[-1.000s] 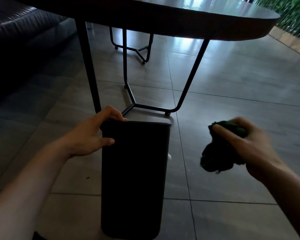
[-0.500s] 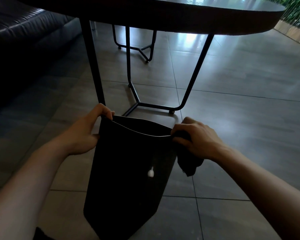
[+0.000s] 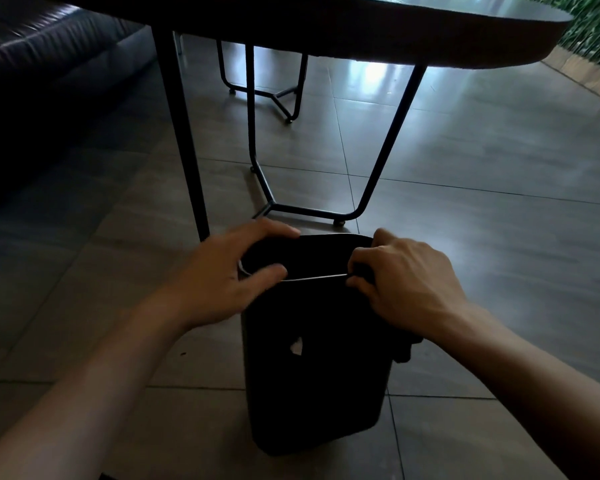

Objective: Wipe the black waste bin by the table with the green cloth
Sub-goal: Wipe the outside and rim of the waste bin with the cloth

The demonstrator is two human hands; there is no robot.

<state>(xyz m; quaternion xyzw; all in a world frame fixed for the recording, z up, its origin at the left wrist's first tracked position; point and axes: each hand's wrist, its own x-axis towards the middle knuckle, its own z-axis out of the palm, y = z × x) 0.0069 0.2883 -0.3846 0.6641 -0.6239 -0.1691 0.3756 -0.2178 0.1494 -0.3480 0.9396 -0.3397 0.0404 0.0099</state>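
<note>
The black waste bin (image 3: 312, 382) stands on the tiled floor in front of the table, its open top facing me and a small pale mark on its near wall. My left hand (image 3: 222, 282) grips the left of the rim, thumb on the near edge and fingers over the top. My right hand (image 3: 402, 282) presses the green cloth against the rim's right corner. The cloth (image 3: 404, 349) looks almost black in this light; only an end shows, hanging below my wrist beside the bin's right wall.
A dark round table (image 3: 361, 32) on thin black metal legs (image 3: 187, 143) stands just behind the bin. A dark sofa (image 3: 42, 64) fills the far left. Green foliage (image 3: 596, 26) and a wooden edge are at the far right. Grey floor tiles surround the bin.
My right hand brought the cloth from the right onto the bin's rim. The bin tilted and now stands more upright, closer to me. My left hand shifted further over the rim.
</note>
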